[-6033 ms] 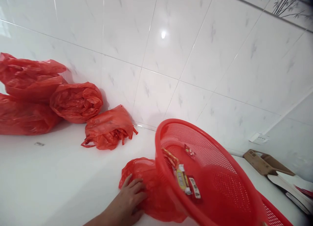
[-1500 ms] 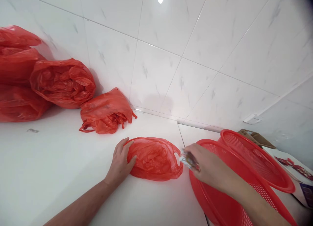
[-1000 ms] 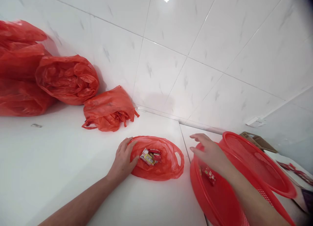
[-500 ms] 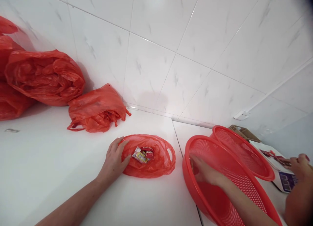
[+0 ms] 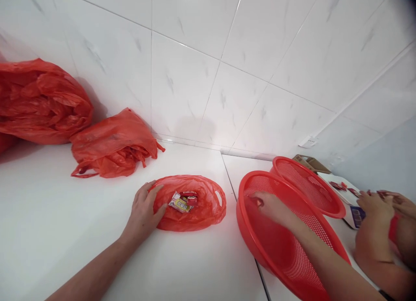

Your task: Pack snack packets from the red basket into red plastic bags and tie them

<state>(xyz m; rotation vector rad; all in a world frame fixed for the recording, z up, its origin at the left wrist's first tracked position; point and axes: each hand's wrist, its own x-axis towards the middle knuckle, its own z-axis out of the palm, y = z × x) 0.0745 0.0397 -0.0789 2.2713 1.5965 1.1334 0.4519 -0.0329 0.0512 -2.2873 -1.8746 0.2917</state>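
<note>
A red plastic bag [image 5: 195,225] lies opened on the white table, its mouth facing up. Inside it sit several small wrapped snacks [image 5: 182,204], in yellow-white and dark red wrappers. My left hand [image 5: 146,207] holds the bag's left rim, thumb over the inner side. Over at the right, my right hand [image 5: 271,207] is inside a red perforated basket [image 5: 242,225], near its left wall. Its fingers are curled together, slightly blurred, with a small reddish thing showing at them that I cannot identify.
Behind the first basket stands a second red basket [image 5: 339,212]. A co-worker's hands [image 5: 377,205] are over a white scale [image 5: 355,216] with small red packets on it. Crumpled red bags [image 5: 113,140] lie along the tiled wall. A cardboard box [image 5: 310,163] stands at the back right.
My right hand has lifted a little from the basket's left side, fingers now drawn together. The co-worker's hands have come together beside the scale. The whole view has shifted slightly.
</note>
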